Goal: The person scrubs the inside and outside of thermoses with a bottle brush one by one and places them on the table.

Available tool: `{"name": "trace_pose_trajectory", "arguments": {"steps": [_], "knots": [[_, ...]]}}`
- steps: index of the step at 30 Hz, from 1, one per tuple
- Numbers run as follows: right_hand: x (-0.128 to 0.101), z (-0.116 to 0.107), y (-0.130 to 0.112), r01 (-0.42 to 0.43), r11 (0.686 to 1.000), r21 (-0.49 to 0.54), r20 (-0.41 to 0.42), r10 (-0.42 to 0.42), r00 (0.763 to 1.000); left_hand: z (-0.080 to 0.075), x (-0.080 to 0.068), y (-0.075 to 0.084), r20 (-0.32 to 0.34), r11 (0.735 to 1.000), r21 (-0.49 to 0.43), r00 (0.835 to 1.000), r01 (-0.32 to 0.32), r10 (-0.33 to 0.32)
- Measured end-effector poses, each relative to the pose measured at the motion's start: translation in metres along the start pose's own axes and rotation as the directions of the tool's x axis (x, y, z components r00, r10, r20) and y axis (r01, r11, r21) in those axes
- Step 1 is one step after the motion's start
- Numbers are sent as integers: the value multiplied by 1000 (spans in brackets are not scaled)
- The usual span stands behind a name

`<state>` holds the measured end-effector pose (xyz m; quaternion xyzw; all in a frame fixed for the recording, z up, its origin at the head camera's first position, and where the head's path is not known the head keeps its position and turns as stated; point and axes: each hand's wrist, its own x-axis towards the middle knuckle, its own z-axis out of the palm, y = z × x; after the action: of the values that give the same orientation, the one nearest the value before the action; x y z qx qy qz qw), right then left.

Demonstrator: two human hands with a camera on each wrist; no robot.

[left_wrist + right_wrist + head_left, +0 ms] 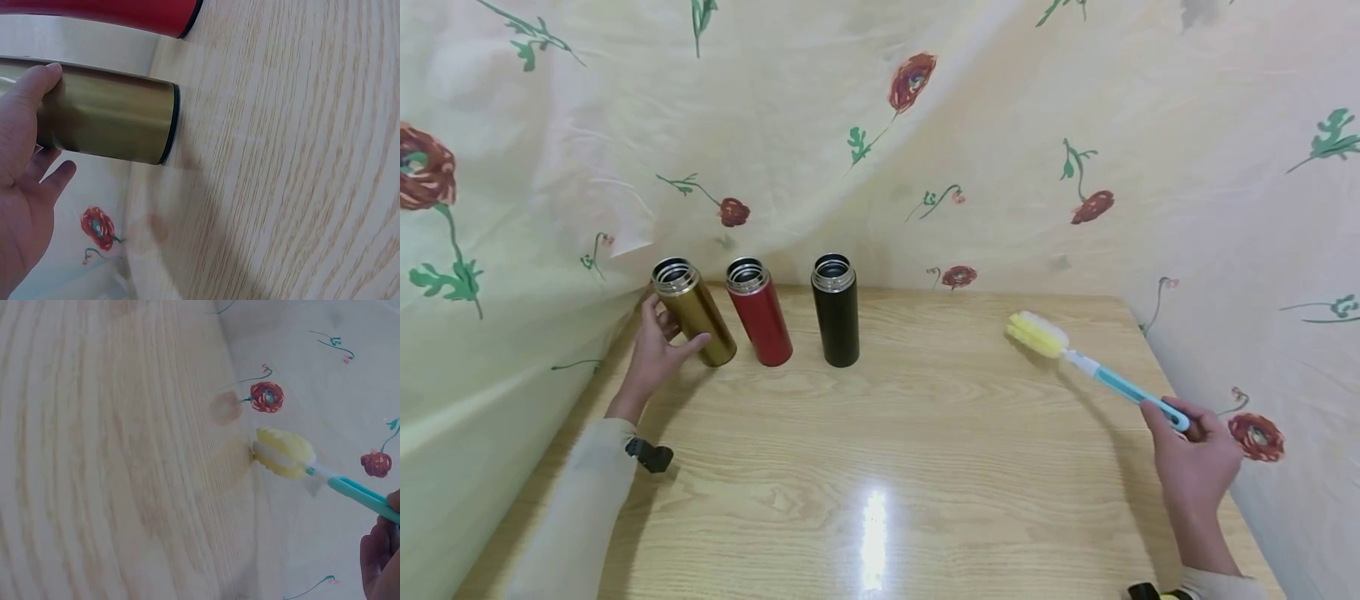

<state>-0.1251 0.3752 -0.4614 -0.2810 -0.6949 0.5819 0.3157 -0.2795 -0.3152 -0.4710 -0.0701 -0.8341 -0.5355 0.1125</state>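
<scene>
Left hand: the left hand (658, 346) is in the left-middle of the head view, thumb and fingers curled loosely round the gold flask (695, 312); in the left wrist view the thumb lies on the flask's side and the other fingers pass behind it.
Gold flask: upright, lid off, leftmost of three in the upper left of the table (880, 467); in the left wrist view its body (106, 119) fills the upper left and its black base rim rests on the wood.
Red flask: the red flask (759, 311) stands open-topped just right of the gold one, apart from it; a strip of it (106, 11) crosses the top edge of the left wrist view.
Black flask: the black flask (836, 310) stands open-topped, right of the red one, untouched.
Right hand: the right hand (1197, 467), at the lower right, is closed round the end of the brush (1097, 369) handle.
Brush: teal handle, white neck, yellow and white sponge head pointing to the upper left, right of the frame's centre; whether the head touches the table I cannot tell. In the right wrist view the head (284, 453) sits right of centre.
Writing: no brand, label or lettering can be read on the flasks or brush.
Backdrop: cream cloth (1000, 142) printed with red flowers and green stems hangs behind and beside the table.
Sleeves: pale sleeves cover both forearms; a small black device (651, 456) sits at the left wrist.
</scene>
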Motion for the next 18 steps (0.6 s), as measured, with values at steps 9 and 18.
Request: {"name": "trace_pose_trajectory", "arguments": {"steps": [9,18], "knots": [[5,13,-10,118,867,484,-44,-110,993,3,-3,14,-1,999,-31,1000,20,-20],[7,22,-25,170,803,571,-82,-150,985,5,-3,7,-53,1000,22,999,7,-5]]}}
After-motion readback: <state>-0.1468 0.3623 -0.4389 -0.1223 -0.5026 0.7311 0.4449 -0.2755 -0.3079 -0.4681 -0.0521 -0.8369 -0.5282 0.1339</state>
